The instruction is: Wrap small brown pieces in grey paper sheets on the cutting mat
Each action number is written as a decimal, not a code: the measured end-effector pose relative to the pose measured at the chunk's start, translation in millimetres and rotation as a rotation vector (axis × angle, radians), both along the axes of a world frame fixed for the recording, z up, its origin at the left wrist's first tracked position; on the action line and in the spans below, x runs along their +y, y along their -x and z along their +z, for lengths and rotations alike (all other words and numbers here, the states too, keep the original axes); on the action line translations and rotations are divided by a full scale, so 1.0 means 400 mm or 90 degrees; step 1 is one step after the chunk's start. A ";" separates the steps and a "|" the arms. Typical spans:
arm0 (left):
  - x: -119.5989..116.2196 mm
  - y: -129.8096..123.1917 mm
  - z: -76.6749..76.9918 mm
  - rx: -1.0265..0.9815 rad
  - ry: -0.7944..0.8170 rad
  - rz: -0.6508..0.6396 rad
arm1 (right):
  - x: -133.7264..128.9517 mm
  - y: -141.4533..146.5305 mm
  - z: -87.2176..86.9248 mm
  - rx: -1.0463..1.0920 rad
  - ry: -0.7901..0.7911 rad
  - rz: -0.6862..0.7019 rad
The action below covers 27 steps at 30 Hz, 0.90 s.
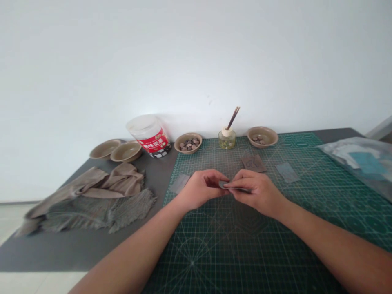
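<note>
Above the cutting mat (pixel 214 245), my left hand (pixel 202 188) and my right hand (pixel 259 190) meet at the fingertips. Both are closed on a small, thin grey piece (pixel 222 185), mostly covered by the fingers, so its exact kind does not show. Under the left wrist lies a small clear plastic bag (pixel 180 183). Just beyond my right hand is a brown square (pixel 254 163) with a dark, curled cord-like shape on it. Another small clear bag (pixel 288 172) rests to its right.
Along the wall stand two nested-looking bowls (pixel 127 152), a red-labelled plastic jar (pixel 150 136), a bowl of brownish stones (pixel 188 143), a reed diffuser (pixel 227 138) and a bowl (pixel 262 136) with a few stones. A fringed cloth (pixel 92 200) lies left, a plastic package (pixel 364 159) right.
</note>
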<state>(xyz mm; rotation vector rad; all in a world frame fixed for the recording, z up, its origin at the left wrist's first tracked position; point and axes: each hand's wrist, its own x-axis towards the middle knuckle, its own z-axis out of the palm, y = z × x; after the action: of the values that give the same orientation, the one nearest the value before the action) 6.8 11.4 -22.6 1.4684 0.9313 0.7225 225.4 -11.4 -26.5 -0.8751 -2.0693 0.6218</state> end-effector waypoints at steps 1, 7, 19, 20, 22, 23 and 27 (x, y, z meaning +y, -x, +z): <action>-0.001 0.000 0.001 -0.001 -0.001 -0.002 | -0.001 -0.001 0.001 0.001 0.001 -0.001; -0.004 -0.004 0.004 -0.011 -0.030 0.019 | -0.004 0.000 0.003 -0.002 0.005 -0.002; -0.004 -0.001 0.003 0.005 -0.026 -0.003 | -0.003 0.000 -0.004 -0.009 -0.037 -0.021; -0.004 0.000 0.001 -0.003 -0.014 -0.003 | -0.002 -0.001 -0.005 -0.010 -0.051 -0.033; -0.004 0.000 -0.001 -0.015 0.004 -0.006 | 0.000 -0.003 -0.007 -0.013 -0.066 -0.034; -0.004 -0.001 -0.002 -0.017 0.008 -0.007 | 0.000 -0.004 -0.007 -0.016 -0.067 -0.024; -0.008 -0.006 0.001 -0.034 0.023 -0.006 | -0.003 -0.003 -0.005 -0.028 -0.092 -0.035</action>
<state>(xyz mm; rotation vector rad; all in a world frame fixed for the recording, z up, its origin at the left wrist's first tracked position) 9.1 8.2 -22.1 1.4139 0.8923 0.7306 226.8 -12.5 -28.7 -0.8645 -2.0935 0.4215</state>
